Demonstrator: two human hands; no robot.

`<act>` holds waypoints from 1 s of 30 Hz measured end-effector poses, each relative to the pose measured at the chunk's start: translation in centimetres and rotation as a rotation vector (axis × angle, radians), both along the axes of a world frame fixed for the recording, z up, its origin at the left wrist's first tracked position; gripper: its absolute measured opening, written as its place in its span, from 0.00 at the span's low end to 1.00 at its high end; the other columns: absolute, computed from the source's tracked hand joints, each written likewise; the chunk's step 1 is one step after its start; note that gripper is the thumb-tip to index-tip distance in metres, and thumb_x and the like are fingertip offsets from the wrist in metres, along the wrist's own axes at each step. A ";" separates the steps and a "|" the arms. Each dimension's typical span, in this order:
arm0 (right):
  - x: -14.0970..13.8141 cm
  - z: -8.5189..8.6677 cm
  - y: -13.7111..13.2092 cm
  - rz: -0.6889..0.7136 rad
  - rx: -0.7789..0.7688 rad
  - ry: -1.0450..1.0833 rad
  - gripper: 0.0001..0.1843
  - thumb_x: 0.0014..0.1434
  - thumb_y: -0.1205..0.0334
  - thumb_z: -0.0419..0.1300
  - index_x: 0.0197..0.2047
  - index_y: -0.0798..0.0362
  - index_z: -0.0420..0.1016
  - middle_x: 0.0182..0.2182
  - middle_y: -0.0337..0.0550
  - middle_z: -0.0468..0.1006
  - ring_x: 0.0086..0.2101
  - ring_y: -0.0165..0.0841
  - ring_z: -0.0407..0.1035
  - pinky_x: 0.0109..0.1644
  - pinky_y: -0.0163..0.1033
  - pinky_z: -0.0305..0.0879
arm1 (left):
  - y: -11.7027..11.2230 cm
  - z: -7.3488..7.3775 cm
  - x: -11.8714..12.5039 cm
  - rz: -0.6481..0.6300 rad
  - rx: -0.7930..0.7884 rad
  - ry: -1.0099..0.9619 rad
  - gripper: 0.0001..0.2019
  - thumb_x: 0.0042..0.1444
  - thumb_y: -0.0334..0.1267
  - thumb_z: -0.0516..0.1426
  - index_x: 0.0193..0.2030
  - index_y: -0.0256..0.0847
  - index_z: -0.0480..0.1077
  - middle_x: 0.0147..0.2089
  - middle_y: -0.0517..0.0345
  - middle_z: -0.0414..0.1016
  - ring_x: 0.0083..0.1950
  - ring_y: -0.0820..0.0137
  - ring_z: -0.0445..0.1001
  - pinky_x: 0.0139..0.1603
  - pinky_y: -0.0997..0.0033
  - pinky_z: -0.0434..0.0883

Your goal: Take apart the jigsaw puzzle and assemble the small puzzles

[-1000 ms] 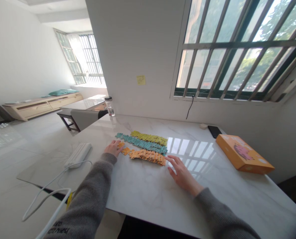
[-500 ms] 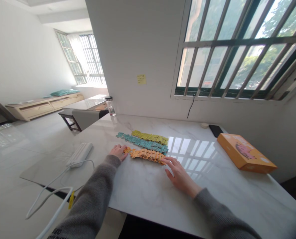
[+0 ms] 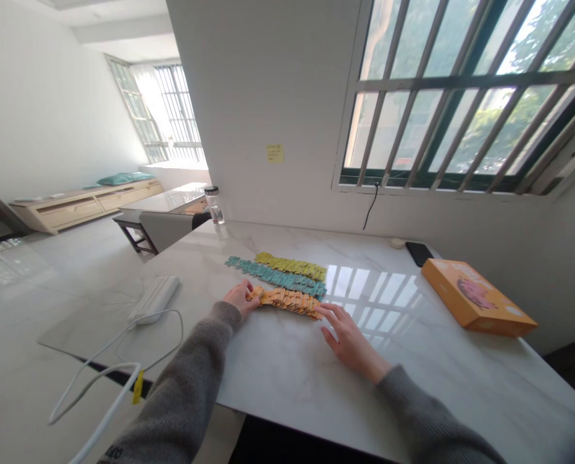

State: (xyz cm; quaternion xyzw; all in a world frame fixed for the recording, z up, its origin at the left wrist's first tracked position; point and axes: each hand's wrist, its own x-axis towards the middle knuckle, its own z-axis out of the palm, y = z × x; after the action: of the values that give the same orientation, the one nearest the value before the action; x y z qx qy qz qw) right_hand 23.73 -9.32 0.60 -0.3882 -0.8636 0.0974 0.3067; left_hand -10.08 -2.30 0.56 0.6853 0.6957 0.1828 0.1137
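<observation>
Three rows of puzzle pieces lie on the white marble table: a yellow-green row farthest, a teal row in the middle, an orange row nearest me. My left hand presses against the left end of the orange row with its fingers curled against the pieces. My right hand lies flat, fingers spread, its fingertips touching the right end of the orange row. Both arms wear grey sleeves.
An orange puzzle box lies at the right, a dark phone behind it. A white power strip with a cable sits at the left edge. A clear bottle stands at the far left corner. A chair back is beyond.
My left hand has slid right, pushing the loose orange pieces into the row's left end. My right hand has shifted slightly left against the right end. The orange row is shorter and tighter.
</observation>
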 end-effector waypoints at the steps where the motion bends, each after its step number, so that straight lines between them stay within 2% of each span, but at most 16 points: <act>1: 0.0 0.0 0.0 0.002 -0.003 0.001 0.26 0.63 0.70 0.52 0.63 0.45 0.60 0.58 0.49 0.67 0.58 0.41 0.62 0.62 0.54 0.63 | -0.1 -0.1 0.3 -0.018 0.019 0.017 0.11 0.52 0.44 0.58 0.40 0.43 0.65 0.34 0.58 0.72 0.39 0.65 0.73 0.42 0.69 0.68; 3: 0.0 0.1 -0.1 0.006 -0.007 0.006 0.26 0.63 0.70 0.52 0.63 0.44 0.60 0.58 0.49 0.67 0.58 0.41 0.62 0.62 0.55 0.63 | -0.4 -0.2 0.6 -0.052 0.054 0.078 0.11 0.54 0.46 0.57 0.38 0.43 0.67 0.36 0.55 0.71 0.43 0.62 0.72 0.47 0.65 0.69; 5: 0.0 0.0 -0.1 0.009 -0.007 0.009 0.26 0.63 0.70 0.52 0.63 0.44 0.60 0.58 0.49 0.67 0.58 0.42 0.62 0.62 0.55 0.63 | -0.7 -0.3 0.7 -0.084 0.094 0.135 0.15 0.53 0.51 0.58 0.39 0.42 0.69 0.42 0.51 0.71 0.47 0.58 0.70 0.52 0.60 0.68; 8: 0.0 0.0 -0.1 0.008 -0.003 0.007 0.25 0.64 0.69 0.52 0.63 0.45 0.60 0.58 0.50 0.67 0.58 0.42 0.62 0.62 0.56 0.63 | -0.9 -0.4 0.9 -0.181 0.152 0.154 0.26 0.50 0.54 0.61 0.51 0.42 0.68 0.55 0.47 0.67 0.56 0.54 0.66 0.58 0.56 0.67; 11: 0.1 0.1 -0.1 0.005 0.005 0.003 0.25 0.64 0.68 0.52 0.63 0.45 0.60 0.57 0.50 0.67 0.58 0.42 0.63 0.62 0.56 0.64 | -0.5 -0.6 1.3 -0.275 0.103 0.182 0.34 0.51 0.47 0.62 0.65 0.47 0.60 0.64 0.48 0.61 0.63 0.53 0.61 0.60 0.55 0.65; 14: 0.1 0.1 -0.1 0.002 0.004 0.000 0.25 0.64 0.68 0.52 0.63 0.45 0.60 0.57 0.50 0.67 0.58 0.42 0.63 0.62 0.55 0.64 | 0.4 -0.8 1.4 -0.345 0.001 0.225 0.31 0.54 0.39 0.59 0.66 0.51 0.60 0.62 0.51 0.66 0.62 0.54 0.64 0.61 0.55 0.64; 19: 0.2 0.0 -0.1 0.007 0.002 0.008 0.25 0.64 0.67 0.52 0.63 0.44 0.60 0.57 0.50 0.68 0.57 0.42 0.64 0.61 0.56 0.65 | 1.8 -0.7 0.1 -0.465 0.026 0.162 0.24 0.54 0.31 0.54 0.59 0.44 0.69 0.55 0.50 0.73 0.56 0.60 0.70 0.63 0.62 0.64; 21: 0.2 0.1 -0.2 0.013 -0.010 0.011 0.25 0.65 0.67 0.52 0.63 0.44 0.60 0.57 0.50 0.68 0.57 0.41 0.64 0.61 0.55 0.65 | 2.0 -0.9 -0.5 -0.460 0.041 0.121 0.23 0.55 0.30 0.53 0.58 0.42 0.70 0.55 0.50 0.74 0.56 0.62 0.71 0.62 0.64 0.65; 24: 0.2 0.1 -0.2 0.026 -0.026 0.020 0.25 0.65 0.68 0.51 0.63 0.44 0.60 0.57 0.50 0.67 0.57 0.41 0.64 0.62 0.54 0.65 | 2.1 -1.4 -1.0 -0.385 0.078 0.083 0.22 0.58 0.30 0.49 0.59 0.40 0.68 0.56 0.50 0.74 0.56 0.63 0.73 0.61 0.64 0.67; 28: 0.2 0.2 -0.3 0.037 -0.030 0.027 0.25 0.64 0.68 0.51 0.64 0.45 0.59 0.57 0.50 0.67 0.57 0.41 0.64 0.62 0.54 0.64 | 2.2 -2.2 -1.0 -0.276 0.118 0.092 0.24 0.60 0.27 0.45 0.62 0.40 0.66 0.57 0.50 0.74 0.57 0.64 0.72 0.63 0.62 0.67; 30: 0.2 0.3 -0.3 0.040 -0.030 0.028 0.25 0.65 0.68 0.51 0.64 0.45 0.59 0.56 0.50 0.67 0.57 0.41 0.64 0.62 0.55 0.64 | 2.0 -2.5 -0.7 -0.261 0.130 0.076 0.25 0.60 0.27 0.45 0.63 0.39 0.65 0.58 0.50 0.73 0.59 0.63 0.71 0.64 0.62 0.66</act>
State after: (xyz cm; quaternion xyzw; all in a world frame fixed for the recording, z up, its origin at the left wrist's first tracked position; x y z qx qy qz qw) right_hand 23.90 -9.58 0.86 -0.3741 -0.8651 0.1219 0.3110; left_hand -10.73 -0.26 -1.90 0.7823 0.5911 0.1852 0.0655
